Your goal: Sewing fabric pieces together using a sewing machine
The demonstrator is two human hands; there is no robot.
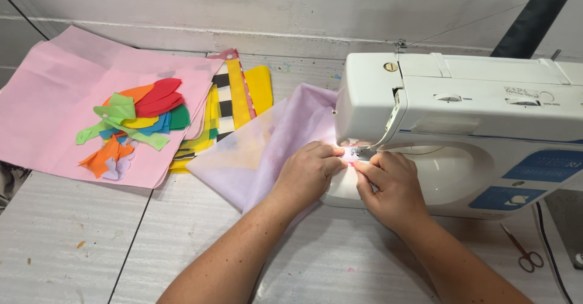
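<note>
Lilac cloth, thin and half transparent, spread over the desk and fed under the needle area of a white sewing machine. Left hand pressed flat on the cloth just left of the presser foot, fingers close together, holding the cloth down and not pinching it. Right hand just right of the foot, fingertips pressed together on a small piece at the needle; whether really pinching this piece or only pushing on it, cannot tell.

Cloth probably very light, soft and a little slippery, easy to wrinkle or to slide away. Best held with flat fingers on both sides near the needle, gently stretched, never pulled hard.

Further left on the desk, well apart from the hands: pink cloth sheets with a small heap of coloured scraps on top, red, green, orange, yellow, blue. Between them and the lilac cloth, yellow and checked pieces. Small scissors at the right, beside the machine. Black thread cone behind the machine.
</note>
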